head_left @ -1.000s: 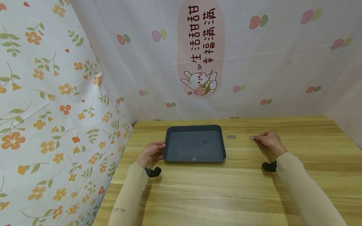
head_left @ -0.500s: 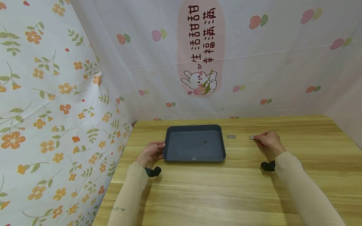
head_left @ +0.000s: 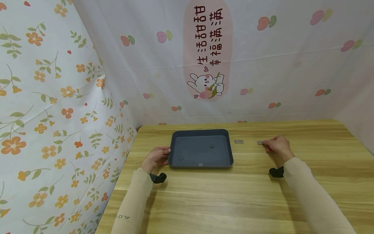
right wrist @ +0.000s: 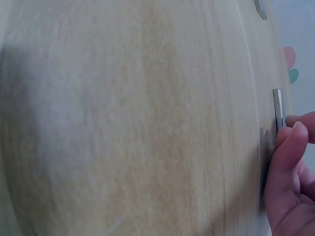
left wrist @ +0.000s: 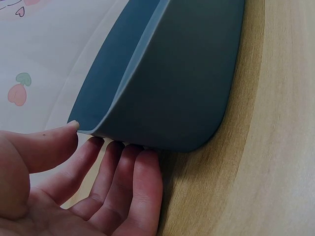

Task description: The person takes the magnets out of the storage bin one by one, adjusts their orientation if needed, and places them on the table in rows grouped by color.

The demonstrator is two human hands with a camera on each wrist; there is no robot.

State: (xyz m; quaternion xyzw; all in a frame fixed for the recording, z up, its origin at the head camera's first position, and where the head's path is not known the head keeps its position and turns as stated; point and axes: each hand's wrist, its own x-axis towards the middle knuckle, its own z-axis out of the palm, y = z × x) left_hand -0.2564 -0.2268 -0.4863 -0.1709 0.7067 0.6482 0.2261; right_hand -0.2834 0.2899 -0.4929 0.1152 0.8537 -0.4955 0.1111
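My left hand (head_left: 155,158) holds the left side of a dark blue-grey rectangular tray (head_left: 201,132). In the left wrist view the thumb is at the rim and the fingers (left wrist: 146,182) touch the outside of the tray wall. On the right, my right hand (head_left: 278,146) pinches the right end of a small flat grey rectangular plate (head_left: 259,142) between thumb and fingers. The right wrist view shows that plate (right wrist: 278,105) at table level, partly hidden by the fingertips. A second, similar grey plate (head_left: 239,142) lies between the tray and my right hand.
Two small round grey marks or discs (head_left: 211,146) show on the tray floor, with a small pale patch at its front edge. The wooden table (head_left: 204,201) meets a patterned curtain (head_left: 157,81) at the back and a floral one (head_left: 67,130) at left.
The pinched grey plate has shifted very slightly left and looks darker on top. My right forearm has moved a little left. Left hand and tray have stayed put.
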